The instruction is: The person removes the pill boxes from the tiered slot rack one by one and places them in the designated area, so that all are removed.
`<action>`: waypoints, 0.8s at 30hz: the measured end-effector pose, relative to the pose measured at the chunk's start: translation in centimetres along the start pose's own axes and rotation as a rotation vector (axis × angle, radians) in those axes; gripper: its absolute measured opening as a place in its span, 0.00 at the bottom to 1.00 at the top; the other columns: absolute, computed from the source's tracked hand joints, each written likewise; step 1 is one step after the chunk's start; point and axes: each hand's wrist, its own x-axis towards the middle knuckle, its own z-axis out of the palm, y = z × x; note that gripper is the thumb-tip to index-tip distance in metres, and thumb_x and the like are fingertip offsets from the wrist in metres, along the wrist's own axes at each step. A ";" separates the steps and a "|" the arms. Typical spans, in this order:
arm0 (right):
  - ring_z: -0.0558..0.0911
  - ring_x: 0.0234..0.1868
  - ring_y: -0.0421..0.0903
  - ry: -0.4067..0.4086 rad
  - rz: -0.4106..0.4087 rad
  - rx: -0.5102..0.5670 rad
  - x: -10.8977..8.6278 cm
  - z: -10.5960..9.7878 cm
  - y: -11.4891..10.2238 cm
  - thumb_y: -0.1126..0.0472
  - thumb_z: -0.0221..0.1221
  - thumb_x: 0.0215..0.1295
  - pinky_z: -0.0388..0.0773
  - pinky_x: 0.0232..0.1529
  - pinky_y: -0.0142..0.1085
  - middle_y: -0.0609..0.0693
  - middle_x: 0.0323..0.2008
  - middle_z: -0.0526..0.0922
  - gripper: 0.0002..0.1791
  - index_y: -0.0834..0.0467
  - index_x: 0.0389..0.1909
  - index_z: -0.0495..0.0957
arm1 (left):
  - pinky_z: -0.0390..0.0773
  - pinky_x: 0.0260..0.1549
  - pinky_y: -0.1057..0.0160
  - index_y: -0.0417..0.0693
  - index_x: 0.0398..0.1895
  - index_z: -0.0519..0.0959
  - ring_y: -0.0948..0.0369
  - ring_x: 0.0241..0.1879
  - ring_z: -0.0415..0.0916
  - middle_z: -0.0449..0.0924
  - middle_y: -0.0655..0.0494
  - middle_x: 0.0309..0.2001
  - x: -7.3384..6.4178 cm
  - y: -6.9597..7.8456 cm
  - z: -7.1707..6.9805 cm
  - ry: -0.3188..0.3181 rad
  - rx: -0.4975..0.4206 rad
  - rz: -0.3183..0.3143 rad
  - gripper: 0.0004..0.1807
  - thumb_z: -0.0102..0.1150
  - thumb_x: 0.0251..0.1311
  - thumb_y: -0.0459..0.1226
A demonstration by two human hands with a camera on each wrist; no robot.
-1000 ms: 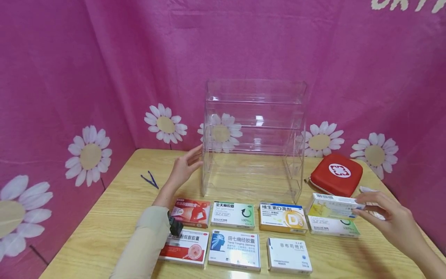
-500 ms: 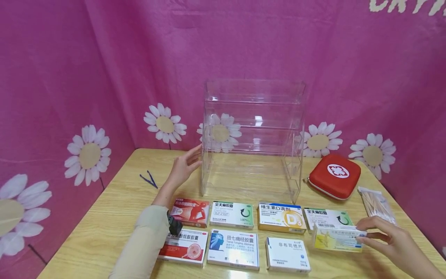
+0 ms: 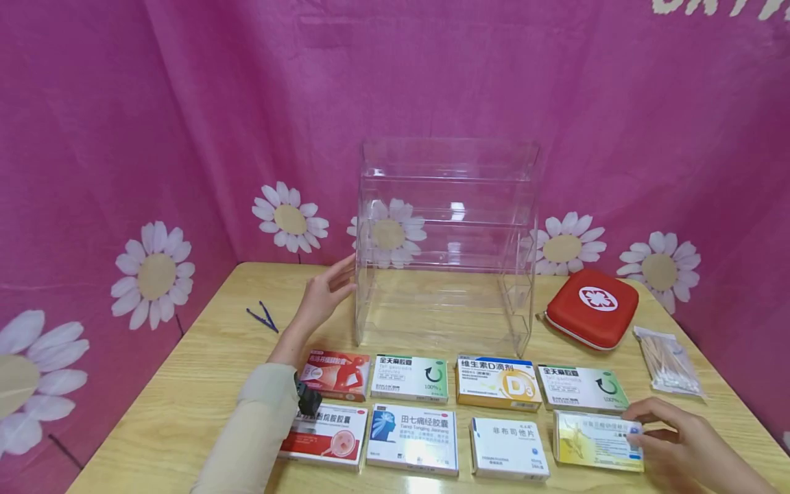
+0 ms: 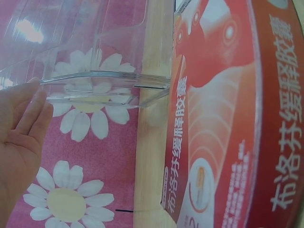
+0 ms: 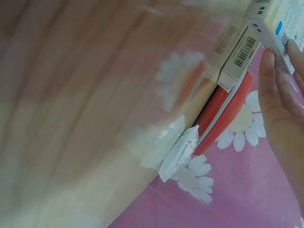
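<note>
A clear acrylic rack (image 3: 444,302) with several tiers stands at the table's middle back. Against its left side rest the extended fingers of my left hand (image 3: 324,295); the left wrist view shows that hand (image 4: 23,128) at the rack's edge. My right hand (image 3: 675,432) pinches the right end of a yellow and white medicine box (image 3: 595,442), which lies face up at the right of the front row. In the right wrist view, thumb and fingers are at the end of this medicine box (image 5: 275,35). A red medicine box (image 4: 213,114) is close to the left wrist camera.
Several medicine boxes lie in two rows before the rack, including a vitamin D box (image 3: 498,383) and a white box (image 3: 509,449). A red zip case (image 3: 592,309) and a bag of cotton swabs (image 3: 668,362) lie at right. Blue tweezers (image 3: 263,318) lie at left.
My right hand has brought the yellow and white medicine box down and toward me, from above the green and white box to the front row. The left hand has stayed at the rack.
</note>
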 end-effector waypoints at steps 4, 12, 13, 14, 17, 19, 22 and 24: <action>0.79 0.38 0.23 -0.089 0.099 -0.047 0.0 -0.4 0.0 0.72 0.65 0.56 0.77 0.34 0.14 0.27 0.41 0.79 0.17 0.52 0.44 0.79 | 0.78 0.62 0.53 0.41 0.70 0.66 0.43 0.63 0.74 0.73 0.36 0.64 0.0 0.0 -0.1 0.000 -0.008 -0.001 0.32 0.59 0.62 0.26; 0.77 0.36 0.21 -0.191 0.160 -0.096 0.3 -0.5 0.3 0.67 0.64 0.60 0.77 0.32 0.16 0.26 0.39 0.80 0.12 0.55 0.44 0.80 | 0.78 0.63 0.55 0.40 0.70 0.66 0.44 0.64 0.73 0.73 0.36 0.64 -0.2 0.3 -0.2 -0.003 -0.019 -0.011 0.31 0.58 0.62 0.26; 0.76 0.36 0.21 -0.211 0.180 -0.100 0.3 -0.6 0.3 0.66 0.64 0.61 0.77 0.32 0.17 0.25 0.39 0.79 0.11 0.56 0.44 0.80 | 0.78 0.63 0.55 0.40 0.70 0.66 0.44 0.64 0.73 0.73 0.36 0.64 -0.2 0.3 -0.2 -0.002 -0.020 -0.012 0.31 0.58 0.62 0.26; 0.75 0.36 0.20 -0.235 0.204 -0.106 0.3 -0.7 0.2 0.65 0.63 0.62 0.77 0.32 0.17 0.24 0.39 0.78 0.11 0.57 0.45 0.80 | 0.78 0.63 0.55 0.40 0.70 0.66 0.44 0.64 0.73 0.73 0.36 0.64 -0.2 0.3 -0.1 -0.002 -0.020 -0.013 0.31 0.58 0.62 0.26; 0.74 0.35 0.20 -0.228 0.207 -0.137 0.3 -0.5 0.2 0.64 0.64 0.61 0.79 0.30 0.21 0.24 0.38 0.78 0.11 0.59 0.44 0.81 | 0.78 0.63 0.55 0.40 0.70 0.66 0.44 0.64 0.73 0.73 0.35 0.63 -0.3 0.3 -0.1 -0.003 -0.022 -0.008 0.31 0.58 0.62 0.25; 0.73 0.34 0.20 -0.217 0.187 -0.143 0.2 -0.3 0.3 0.65 0.65 0.60 0.78 0.29 0.21 0.23 0.37 0.77 0.11 0.58 0.44 0.81 | 0.78 0.62 0.55 0.40 0.70 0.66 0.44 0.64 0.73 0.73 0.35 0.63 -0.3 0.3 -0.1 -0.003 -0.021 -0.006 0.31 0.58 0.62 0.25; 0.72 0.31 0.22 -0.150 0.083 -0.167 0.0 0.2 0.4 0.69 0.67 0.54 0.74 0.25 0.20 0.26 0.33 0.78 0.13 0.56 0.41 0.82 | 0.78 0.62 0.55 0.40 0.70 0.66 0.44 0.63 0.74 0.73 0.35 0.63 -0.4 0.2 -0.1 -0.006 -0.019 -0.001 0.31 0.58 0.62 0.25; 0.70 0.30 0.22 -0.146 0.063 -0.186 -0.1 0.3 0.5 0.69 0.68 0.54 0.71 0.24 0.20 0.26 0.32 0.77 0.14 0.54 0.41 0.82 | 0.78 0.62 0.55 0.40 0.70 0.66 0.44 0.63 0.74 0.74 0.36 0.63 -0.4 0.1 -0.1 -0.006 -0.022 -0.005 0.31 0.58 0.62 0.25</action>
